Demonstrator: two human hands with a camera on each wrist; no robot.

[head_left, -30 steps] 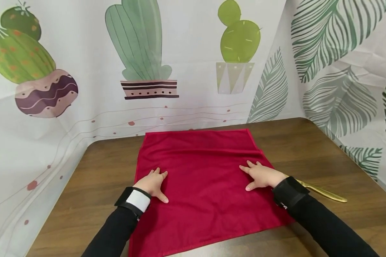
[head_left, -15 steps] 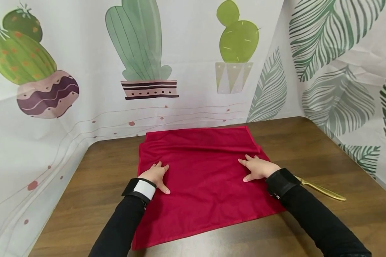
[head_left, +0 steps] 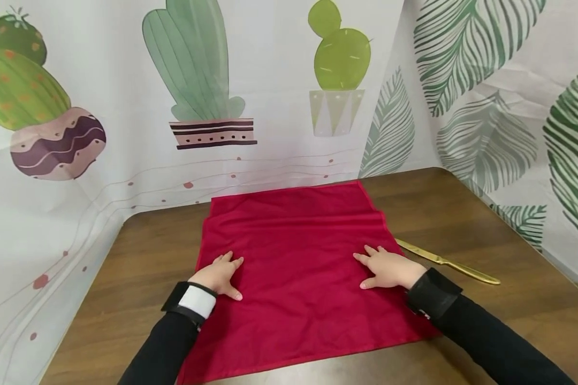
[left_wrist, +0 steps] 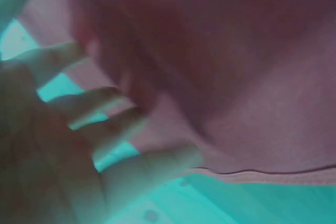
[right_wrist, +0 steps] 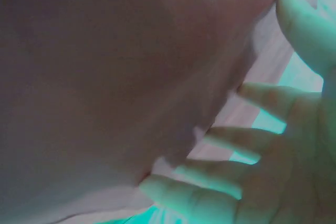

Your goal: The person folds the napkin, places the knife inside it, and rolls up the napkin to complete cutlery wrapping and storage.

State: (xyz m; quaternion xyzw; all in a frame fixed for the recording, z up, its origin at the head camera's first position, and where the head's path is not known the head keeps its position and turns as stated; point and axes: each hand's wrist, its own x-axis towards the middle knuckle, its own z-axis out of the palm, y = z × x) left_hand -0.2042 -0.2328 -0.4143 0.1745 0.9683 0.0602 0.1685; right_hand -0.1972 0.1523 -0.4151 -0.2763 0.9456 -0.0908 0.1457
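A red cloth lies spread over the wooden table, with a crosswise ridge near its far end. My left hand touches its left part, fingers spread and thumb pointing inward. On the right part rests my right hand, also with fingers spread. In the left wrist view the fingers of the left hand reach over the cloth near its hem. The right wrist view shows the fingertips of the right hand on the cloth. Neither hand grips anything.
A gold knife lies on the wooden table right of the cloth, its tip at the cloth's edge. Behind the table hangs a white curtain printed with cacti and leaves.
The cloth slid away from me with both hands on it, then came back nearer. Its far ridge rose, then flattened somewhat. More of the knife shows now; the view has shifted slightly.
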